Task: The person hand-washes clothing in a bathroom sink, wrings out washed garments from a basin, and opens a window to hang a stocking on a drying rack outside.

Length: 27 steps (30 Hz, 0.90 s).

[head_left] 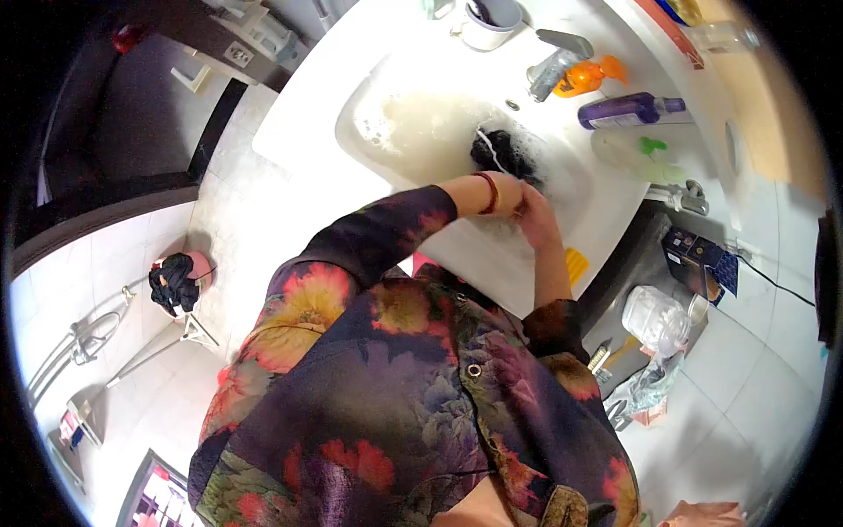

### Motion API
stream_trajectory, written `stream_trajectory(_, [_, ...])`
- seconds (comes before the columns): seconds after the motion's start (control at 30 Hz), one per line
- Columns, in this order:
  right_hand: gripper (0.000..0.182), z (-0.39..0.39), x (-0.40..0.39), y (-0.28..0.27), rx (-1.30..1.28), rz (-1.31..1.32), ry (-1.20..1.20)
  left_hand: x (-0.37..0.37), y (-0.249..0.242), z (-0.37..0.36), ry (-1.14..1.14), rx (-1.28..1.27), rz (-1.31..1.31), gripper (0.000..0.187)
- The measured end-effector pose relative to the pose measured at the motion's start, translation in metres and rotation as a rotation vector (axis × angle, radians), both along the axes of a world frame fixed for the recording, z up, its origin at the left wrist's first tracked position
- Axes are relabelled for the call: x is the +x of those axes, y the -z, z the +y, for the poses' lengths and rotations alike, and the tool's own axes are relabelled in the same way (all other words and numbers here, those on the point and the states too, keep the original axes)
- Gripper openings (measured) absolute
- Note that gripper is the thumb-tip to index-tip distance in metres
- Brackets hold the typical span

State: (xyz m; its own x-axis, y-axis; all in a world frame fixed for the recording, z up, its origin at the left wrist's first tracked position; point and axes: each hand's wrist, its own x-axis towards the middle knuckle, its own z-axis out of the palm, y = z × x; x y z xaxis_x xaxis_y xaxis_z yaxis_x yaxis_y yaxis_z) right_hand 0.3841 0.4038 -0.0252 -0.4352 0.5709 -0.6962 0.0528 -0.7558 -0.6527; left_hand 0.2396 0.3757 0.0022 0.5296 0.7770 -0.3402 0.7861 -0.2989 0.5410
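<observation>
A black cloth point(502, 155) with a white cord across it lies in cloudy, sudsy water in the white basin point(351, 132). My left hand point(506, 195), with a reddish bracelet at the wrist, bends in from the left at the cloth's lower edge. Against it, from the right, comes my right hand point(534, 213). Both hands touch each other and look closed on the near end of the cloth. Most of the fingertips are hidden.
Behind the basin are a faucet point(560, 64), an orange bottle point(590, 79), a purple bottle point(619, 111) and a white cup point(488, 26). A yellow object point(575, 264) rests at the right rim. Dark clothes point(174, 283) fill a pink bucket at left.
</observation>
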Motion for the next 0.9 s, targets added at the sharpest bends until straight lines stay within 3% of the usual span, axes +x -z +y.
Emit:
stream_trajectory(0.1, [0.017, 0.010, 0.021, 0.028, 0.197, -0.130, -0.090, -0.031, 0.022, 0.014, -0.044, -0.203, -0.106, 0.020])
stream_trajectory(0.13, [0.016, 0.011, 0.025, 0.032, 0.210, -0.170, 0.025, -0.054, 0.088, 0.024, 0.019, 0.120, -0.223, 0.021])
stream_trajectory(0.17, [0.015, 0.010, 0.029, 0.036, 0.219, -0.212, 0.143, -0.075, 0.069, 0.017, -0.461, 0.014, -0.305, 0.022])
stream_trajectory(0.2, [0.014, 0.008, 0.033, 0.039, 0.228, -0.259, 0.260, -0.091, 0.032, 0.017, -0.892, -0.344, -0.177, 0.024])
stream_trajectory(0.23, [0.016, 0.006, 0.035, 0.043, 0.257, -0.183, 0.291, -0.110, 0.075, 0.022, -0.977, -0.021, -0.065, 0.024])
stream_trajectory(0.27, [0.017, 0.002, 0.031, 0.038, 0.282, -0.200, 0.247, -0.119, 0.091, 0.017, -1.055, 0.081, 0.005, 0.023])
stream_trajectory(0.33, [0.019, -0.008, 0.014, 0.018, 0.338, -0.240, 0.148, -0.114, 0.096, 0.013, -0.964, -0.064, 0.107, 0.029])
stream_trajectory(0.43, [0.027, -0.006, 0.023, 0.090, 0.556, -0.473, -0.095, -0.094, 0.137, 0.027, -1.059, -0.004, -0.158, 0.031])
stream_trajectory(0.53, [0.041, 0.007, 0.016, 0.086, 0.369, -0.484, -0.151, -0.058, 0.155, 0.036, -0.824, 0.052, -0.079, 0.043])
stream_trajectory(0.6, [0.048, -0.001, -0.005, 0.060, 0.495, -0.517, -0.186, -0.029, 0.161, 0.041, -0.877, 0.011, -0.096, 0.051])
stream_trajectory(0.63, [0.052, -0.004, -0.012, 0.049, 0.559, -0.534, -0.205, -0.017, 0.149, 0.040, -0.905, -0.009, -0.106, 0.056])
stream_trajectory(0.73, [0.052, 0.003, -0.007, 0.059, 0.255, -0.358, -0.172, -0.010, 0.080, 0.040, -0.898, -0.179, -0.141, 0.061])
stream_trajectory(0.77, [0.051, 0.003, -0.005, 0.067, 0.237, -0.342, -0.135, -0.008, 0.088, 0.038, -0.906, 0.112, -0.139, 0.065])
stream_trajectory(0.87, [0.044, -0.005, 0.007, 0.075, 0.198, -0.286, 0.045, -0.010, 0.109, 0.044, -0.661, 0.468, -0.147, 0.053])
stream_trajectory(0.9, [0.040, -0.007, 0.010, 0.062, 0.199, -0.262, 0.145, -0.012, 0.109, 0.048, -0.601, 0.319, -0.123, 0.047])
